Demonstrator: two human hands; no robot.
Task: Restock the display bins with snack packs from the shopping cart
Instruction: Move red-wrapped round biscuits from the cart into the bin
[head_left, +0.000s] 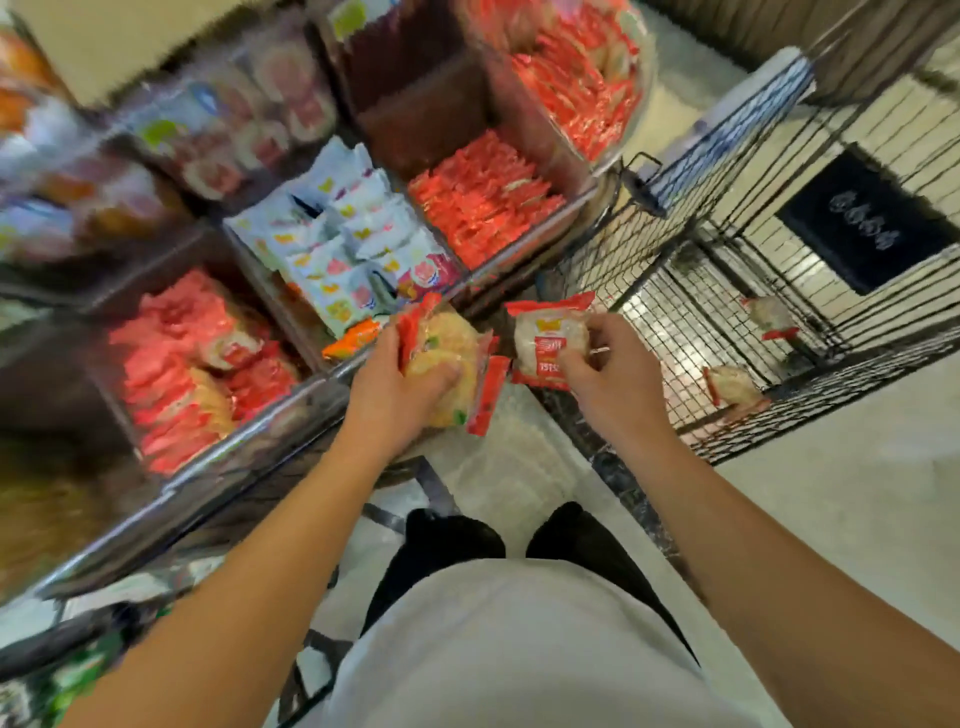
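My left hand (402, 382) grips a bunch of red-edged snack packs (447, 358) with yellowish rounds inside, just past the front rim of the display bins. My right hand (608, 374) pinches one red and white snack pack (545, 338) beside them, between the bins and the cart. The black wire shopping cart (675, 291) stands to the right, with three similar packs (735, 387) lying on its floor. The near left bin (192, 364) holds several red packs of the same kind.
Other bins hold white and blue packs (337, 244) and more red packs (483, 202). One orange pack (350, 340) lies at the bin rim near my left hand. The metal bin edge (249, 431) runs diagonally. Pale floor lies to the right of the cart.
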